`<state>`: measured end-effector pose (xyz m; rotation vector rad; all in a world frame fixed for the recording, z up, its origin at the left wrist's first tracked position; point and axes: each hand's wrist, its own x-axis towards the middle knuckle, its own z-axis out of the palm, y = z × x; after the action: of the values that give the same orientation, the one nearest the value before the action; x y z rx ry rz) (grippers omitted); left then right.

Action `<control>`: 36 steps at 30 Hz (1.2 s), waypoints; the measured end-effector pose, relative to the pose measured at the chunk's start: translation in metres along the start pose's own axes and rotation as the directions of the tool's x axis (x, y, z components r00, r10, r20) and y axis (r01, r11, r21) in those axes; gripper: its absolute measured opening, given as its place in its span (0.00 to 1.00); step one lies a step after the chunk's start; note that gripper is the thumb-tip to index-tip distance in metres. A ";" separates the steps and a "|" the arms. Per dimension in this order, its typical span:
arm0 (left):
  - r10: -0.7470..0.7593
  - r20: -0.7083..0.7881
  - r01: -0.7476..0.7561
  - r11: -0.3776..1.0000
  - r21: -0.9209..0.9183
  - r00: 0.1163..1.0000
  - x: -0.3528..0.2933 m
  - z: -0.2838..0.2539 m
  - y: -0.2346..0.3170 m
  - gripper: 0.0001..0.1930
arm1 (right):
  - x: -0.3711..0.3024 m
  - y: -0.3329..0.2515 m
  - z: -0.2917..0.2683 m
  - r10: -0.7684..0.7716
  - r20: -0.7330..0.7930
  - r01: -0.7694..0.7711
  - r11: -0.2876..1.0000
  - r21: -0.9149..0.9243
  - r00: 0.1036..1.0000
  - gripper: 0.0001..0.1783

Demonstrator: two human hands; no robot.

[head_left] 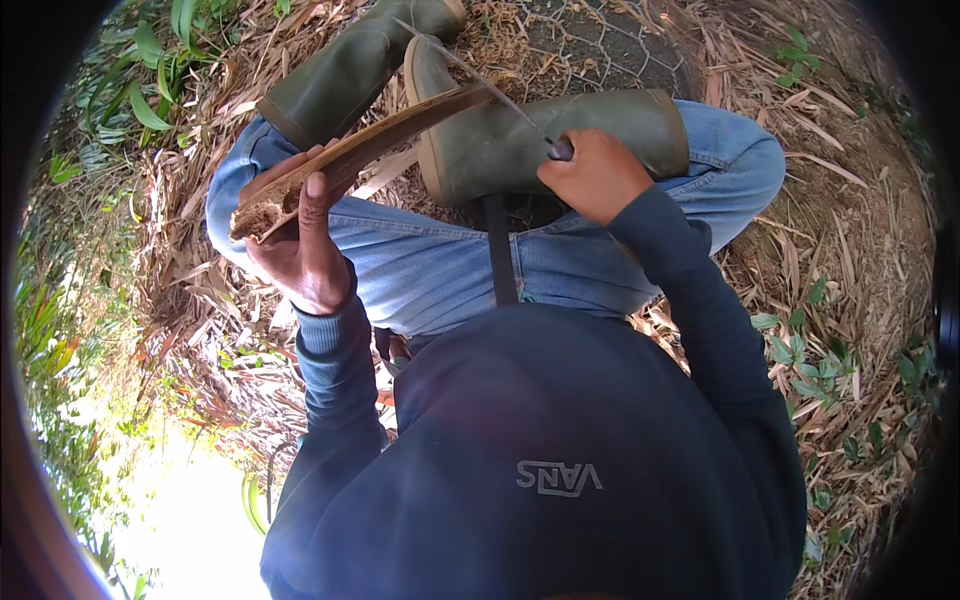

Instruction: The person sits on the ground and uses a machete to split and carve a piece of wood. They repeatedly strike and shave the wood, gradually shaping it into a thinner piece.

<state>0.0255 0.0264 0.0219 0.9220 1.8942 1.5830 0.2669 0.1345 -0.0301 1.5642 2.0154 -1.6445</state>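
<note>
My left hand [310, 245] is closed around the near end of a split length of bamboo [365, 145], thumb along its upper side. The piece is brown and curved, with a rough, fibrous hollow end by my palm. It slants away to the right, its far end over my boot. In my right hand [598, 175] is the dark handle of a knife [562, 150], fingers wrapped round it. The long, thin blade [470, 72] points away to the left and crosses the bamboo's far end. Whether the edge touches the bamboo I cannot tell.
Green rubber boots [560, 140] and my legs in blue jeans [400, 250] lie folded around the work. A dark strap [502, 250] hangs between my legs. Beyond the boots is hexagonal wire mesh [610, 50]. Dry leaves [820, 220] cover the ground; green plants [150, 60] grow at the left.
</note>
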 end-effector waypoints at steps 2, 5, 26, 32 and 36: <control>0.064 0.019 -0.064 0.998 0.012 0.998 0.003 0.000 -0.003 0.16 | 0.000 -0.002 -0.003 -0.017 -0.009 0.017 1.000 -0.012 1.000 0.16; 0.009 0.013 -0.009 1.000 0.019 1.000 -0.002 -0.001 0.002 0.14 | -0.016 -0.001 -0.002 -0.065 0.040 0.066 0.998 -0.016 0.997 0.17; 0.016 -0.087 -0.014 1.000 0.020 0.996 0.008 -0.007 -0.016 0.17 | 0.014 -0.002 -0.002 0.102 0.061 -0.095 0.990 -0.106 0.993 0.23; -0.010 -0.113 0.010 1.000 0.003 0.994 0.009 -0.004 -0.013 0.20 | 0.002 -0.004 0.003 -0.009 0.038 0.012 0.996 -0.085 0.999 0.25; 0.023 -0.145 -0.019 1.000 0.024 0.989 0.006 -0.003 -0.017 0.20 | 0.015 -0.002 -0.001 0.126 0.069 -0.119 0.988 -0.095 0.990 0.23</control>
<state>0.0160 0.0273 0.0060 0.8593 2.0110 1.6851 0.2591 0.1447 -0.0380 1.5384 1.8890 -1.5209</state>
